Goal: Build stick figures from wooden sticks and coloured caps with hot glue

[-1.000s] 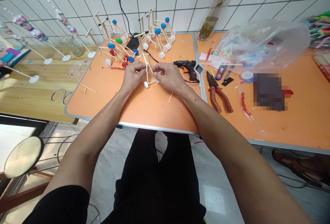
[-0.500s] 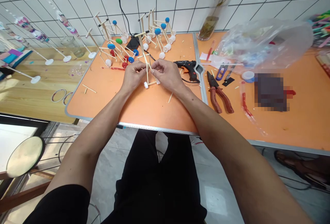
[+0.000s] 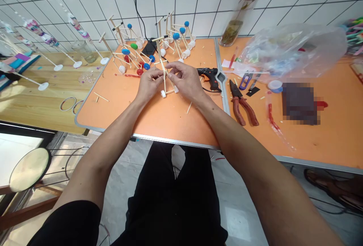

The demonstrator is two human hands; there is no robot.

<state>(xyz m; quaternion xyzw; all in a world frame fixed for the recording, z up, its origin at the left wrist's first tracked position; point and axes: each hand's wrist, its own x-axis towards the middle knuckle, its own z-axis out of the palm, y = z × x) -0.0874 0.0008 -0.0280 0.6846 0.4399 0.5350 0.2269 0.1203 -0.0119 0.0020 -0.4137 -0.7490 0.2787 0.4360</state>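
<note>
Between my hands stands a small frame of thin wooden sticks, with a dark-tipped crossbar on top and white round pieces at its feet. My left hand pinches the frame from the left, thumb and forefinger at the stick joint. From the other side, my right hand has its fingertips closed on the same joint. The exact contact point is partly hidden by the fingers. Just behind are several similar stick models with blue, green, red and white round pieces.
A black glue gun lies right of my right hand, near pliers and a purple cutter. Farther right are a plastic bag and a blurred dark object. A tall bottle stands by the tiled wall. Loose sticks lie left.
The whole view has shifted slightly, so things appear a little farther right. Both hands keep their hold on the stick frame, with only slight finger movement.
</note>
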